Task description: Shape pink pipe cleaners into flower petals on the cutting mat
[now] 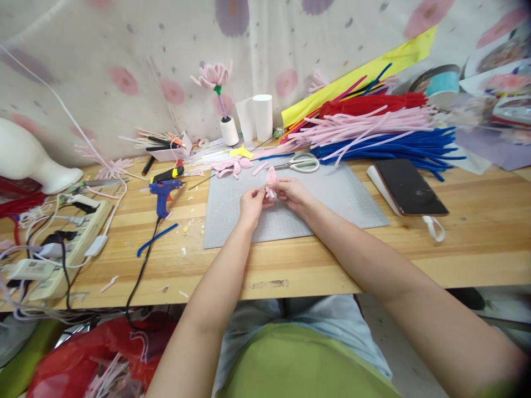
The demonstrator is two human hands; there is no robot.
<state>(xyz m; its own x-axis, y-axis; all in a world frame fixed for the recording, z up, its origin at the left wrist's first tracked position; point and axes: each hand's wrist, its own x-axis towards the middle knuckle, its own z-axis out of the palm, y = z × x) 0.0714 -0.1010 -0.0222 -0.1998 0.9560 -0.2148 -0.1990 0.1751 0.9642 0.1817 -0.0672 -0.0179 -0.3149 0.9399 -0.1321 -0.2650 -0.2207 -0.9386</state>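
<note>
Over the grey mat (332,204) on the worktop (290,265), left hand (251,203) and right hand (291,191) pinch, fingers clamped, a part-formed pink pipe-cleaner petal piece (270,181); judging by the pink stems (365,124) lying unused, much remains.

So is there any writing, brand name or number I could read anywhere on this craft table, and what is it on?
None can be read.
White adapter on the power strip: it seems to carry small print, too blurred to read.
Blue glue gun, scissors, dark phone: no legible marks.
Pink piece held by the left hand and right hand: no writing.
</note>
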